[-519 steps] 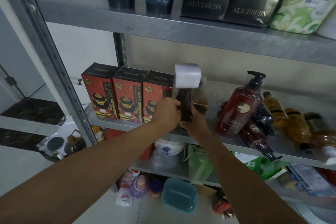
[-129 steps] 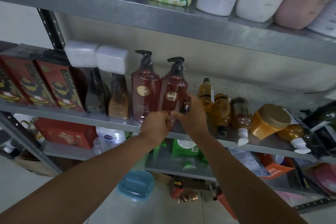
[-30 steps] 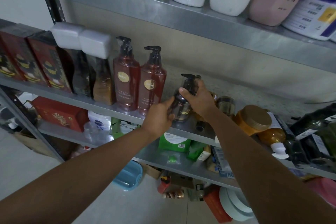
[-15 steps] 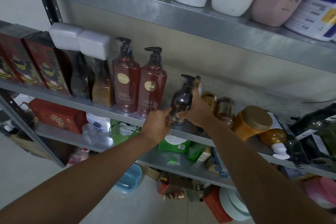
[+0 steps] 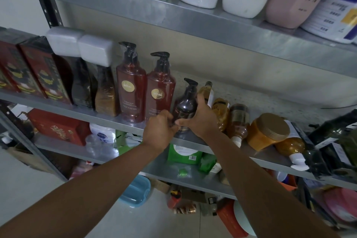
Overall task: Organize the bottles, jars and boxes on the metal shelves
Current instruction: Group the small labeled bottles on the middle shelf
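A small dark pump bottle (image 5: 185,106) stands upright on the middle metal shelf (image 5: 108,117), just right of two tall red pump bottles (image 5: 146,90). My right hand (image 5: 201,119) grips its body from the right side. My left hand (image 5: 161,130) holds its base from the left, fingers curled at the bottom edge. Left of the red bottles stand two dark bottles with white square caps (image 5: 81,48) and red boxes (image 5: 32,71). Amber bottles (image 5: 229,119) lie on their sides to the right, beside a gold-lidded jar (image 5: 267,131).
The top shelf (image 5: 212,23) carries large white and pink bottles and a green pack. The lower shelf (image 5: 154,168) holds a red box, green packs and a white jar. Dark bottles (image 5: 340,141) crowd the middle shelf's right end. A blue tub (image 5: 135,192) sits on the floor.
The small dark pump bottle has come down and now stands on the shelf beside the red bottles. My right hand slid from its pump head to its body; my left hand stays at the base.
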